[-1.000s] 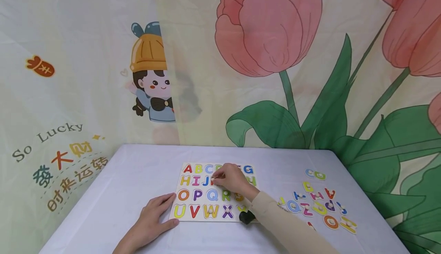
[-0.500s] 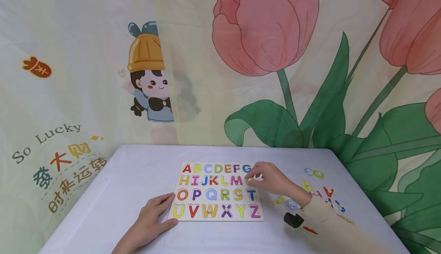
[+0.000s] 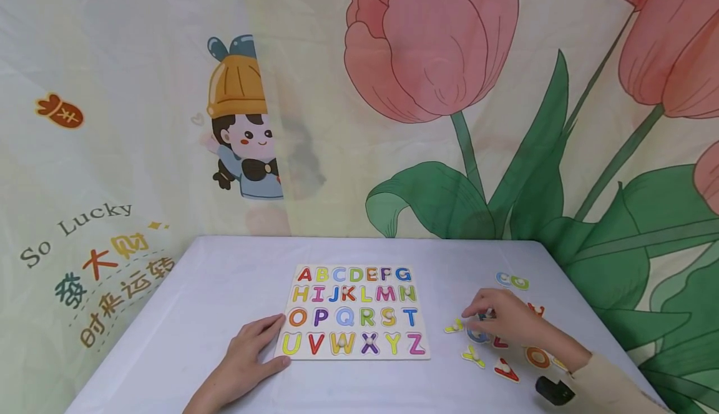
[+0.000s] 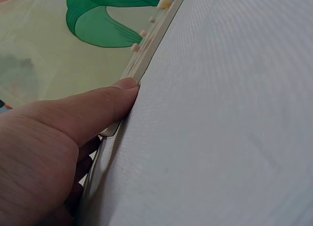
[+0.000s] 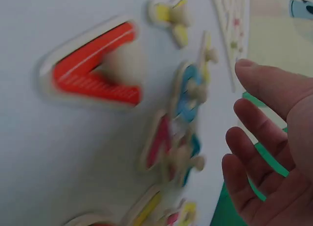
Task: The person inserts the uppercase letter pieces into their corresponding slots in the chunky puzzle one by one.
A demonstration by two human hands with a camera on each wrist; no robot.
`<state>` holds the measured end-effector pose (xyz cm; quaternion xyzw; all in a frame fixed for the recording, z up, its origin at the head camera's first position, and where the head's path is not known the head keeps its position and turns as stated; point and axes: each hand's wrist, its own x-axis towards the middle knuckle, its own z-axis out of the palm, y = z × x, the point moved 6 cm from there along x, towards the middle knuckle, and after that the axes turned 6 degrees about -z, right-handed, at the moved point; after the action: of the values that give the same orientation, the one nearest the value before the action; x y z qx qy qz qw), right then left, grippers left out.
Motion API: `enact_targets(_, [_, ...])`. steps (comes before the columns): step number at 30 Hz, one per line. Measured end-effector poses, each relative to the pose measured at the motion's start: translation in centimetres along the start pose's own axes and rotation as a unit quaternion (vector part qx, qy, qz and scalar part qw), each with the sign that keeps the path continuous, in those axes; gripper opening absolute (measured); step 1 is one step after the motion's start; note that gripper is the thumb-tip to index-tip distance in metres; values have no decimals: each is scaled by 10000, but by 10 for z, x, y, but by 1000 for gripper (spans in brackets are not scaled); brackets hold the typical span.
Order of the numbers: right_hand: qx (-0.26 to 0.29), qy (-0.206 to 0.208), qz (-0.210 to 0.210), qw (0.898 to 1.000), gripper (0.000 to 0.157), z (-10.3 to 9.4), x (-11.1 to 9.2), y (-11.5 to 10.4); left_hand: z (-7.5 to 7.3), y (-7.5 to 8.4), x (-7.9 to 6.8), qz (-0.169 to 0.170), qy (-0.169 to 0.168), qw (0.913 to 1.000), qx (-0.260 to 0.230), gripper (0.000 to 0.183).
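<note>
A white alphabet puzzle board (image 3: 331, 358) lies on the table, its colored letters in rows, some with knobs. My left hand (image 3: 241, 359) rests at its left edge, thumb on the near corner. In the left wrist view, the thumb (image 4: 107, 106) touches the board's side edge. Over the loose letter pieces at the right hovers my right hand (image 3: 513, 323), fingers apart with nothing held. Beneath and around it are a blue Q (image 3: 477, 337), a yellow Y piece (image 3: 474, 356), a red V-shaped piece (image 5: 73, 77) and an orange O (image 3: 537, 358). The hand hides several pieces.
A blue C (image 3: 503, 280) and a green letter piece (image 3: 520, 284) lie farther back. A small yellow piece (image 3: 454, 326) is between the board and the other pieces. A tulip-printed curtain (image 3: 326, 214) hangs behind the white-covered table (image 3: 236, 276).
My right hand has gone from the K on the board to the N, then right to the loose pieces, leaving both letters uncovered. The left hand stays in place.
</note>
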<state>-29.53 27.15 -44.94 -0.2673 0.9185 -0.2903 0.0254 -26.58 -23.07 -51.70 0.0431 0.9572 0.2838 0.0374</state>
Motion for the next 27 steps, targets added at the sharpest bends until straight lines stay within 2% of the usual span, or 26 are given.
enact_targets(3, [196,-21,67,9998,19,2,-10,12,-1,1,0,-9,19,10000,3,92])
enact_targets(7, [202,42,25,9998,19,7,-17,23,-1,2,-1,-14,29,10000,-10,92])
enact_targets(17, [92,347,23,9994,14,13,-24,33,-1,3,-1,-47,-17,10000,-61,92])
enact_targets(22, [-50,535,87,9985,13,8,-21,28,1,2,0,-11,6,10000,-9,92])
enact_targets(27, [-167,686,-23,9975,11,3,-8,7,1,2,0,13,31,10000,35,92])
